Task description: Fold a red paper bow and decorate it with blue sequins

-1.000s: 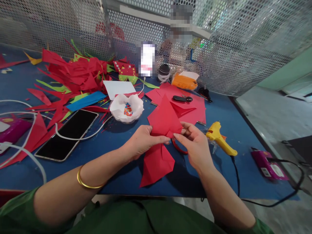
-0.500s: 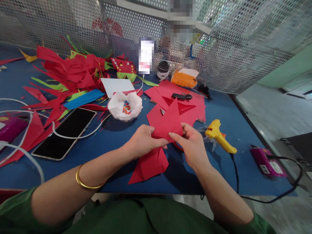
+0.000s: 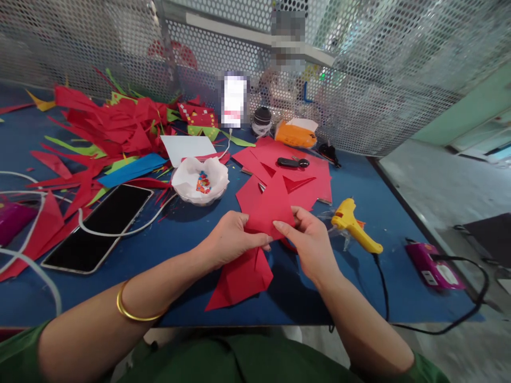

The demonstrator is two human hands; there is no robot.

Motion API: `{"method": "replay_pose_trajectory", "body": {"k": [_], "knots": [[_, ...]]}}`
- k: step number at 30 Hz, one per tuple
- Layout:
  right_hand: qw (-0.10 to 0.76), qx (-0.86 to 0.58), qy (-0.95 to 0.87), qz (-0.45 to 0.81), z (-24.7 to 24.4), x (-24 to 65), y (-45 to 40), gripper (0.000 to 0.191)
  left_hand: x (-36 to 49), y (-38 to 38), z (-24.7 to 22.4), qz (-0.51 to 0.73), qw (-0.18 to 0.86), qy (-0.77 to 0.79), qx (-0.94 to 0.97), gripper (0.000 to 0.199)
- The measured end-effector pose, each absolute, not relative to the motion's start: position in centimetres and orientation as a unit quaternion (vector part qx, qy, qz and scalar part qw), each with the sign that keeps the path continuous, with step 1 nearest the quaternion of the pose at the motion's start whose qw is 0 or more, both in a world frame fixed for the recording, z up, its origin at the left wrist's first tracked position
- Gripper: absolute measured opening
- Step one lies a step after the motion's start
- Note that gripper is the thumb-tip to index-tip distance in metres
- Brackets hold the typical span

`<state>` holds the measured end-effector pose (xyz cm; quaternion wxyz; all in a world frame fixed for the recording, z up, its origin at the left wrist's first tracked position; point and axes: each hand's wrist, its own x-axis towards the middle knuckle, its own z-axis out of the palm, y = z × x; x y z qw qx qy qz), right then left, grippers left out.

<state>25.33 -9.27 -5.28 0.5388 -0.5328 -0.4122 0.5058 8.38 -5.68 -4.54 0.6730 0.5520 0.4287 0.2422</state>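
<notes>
Between my two hands is a folded piece of red paper [image 3: 270,213], its pointed end aimed away from me. My left hand [image 3: 231,238] grips its left lower edge, thumb on top and fingers underneath. The right side is pinched by my right hand [image 3: 309,239], its thumb lying on the paper. Another folded red paper piece [image 3: 243,282] lies on the table just below my hands. Beyond them, a stack of red paper sheets [image 3: 319,178] lies flat with a black-handled tool [image 3: 293,162] on top. Red scissor handles, partly hidden, show under my right hand.
Right of my hands lies a yellow glue gun [image 3: 355,226], its cord running to a purple power box [image 3: 435,266]. Leftward are a white-lined bowl [image 3: 181,178] with small coloured bits, a dark phone [image 3: 99,229], white cables and a heap of paper scraps [image 3: 120,125]. A lit phone [image 3: 233,101] stands behind.
The camera view has shifted slightly, so everything sits a little lower and further left. Both hands keep their grip on the red paper, almost unmoved.
</notes>
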Motion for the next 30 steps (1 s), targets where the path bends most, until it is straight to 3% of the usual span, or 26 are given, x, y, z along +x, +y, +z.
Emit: {"method": "replay_pose_trajectory", "body": {"k": [6,18,30], "knots": [[0.537,-0.569,-0.424,0.456,-5.43,25.36,-9.38,0.034,8.45,-5.73,-4.35,0.226,0.692,0.437,0.528,0.018],[0.551,-0.535,-0.397,0.503,-5.47,25.62,-9.29,0.038,8.40,-5.78,-4.42,0.217,0.693,0.442,0.526,0.026],[0.563,-0.540,-0.404,0.478,-5.51,25.66,-9.25,0.035,8.54,-5.63,-4.41,0.242,0.701,0.457,0.492,0.020]]}}
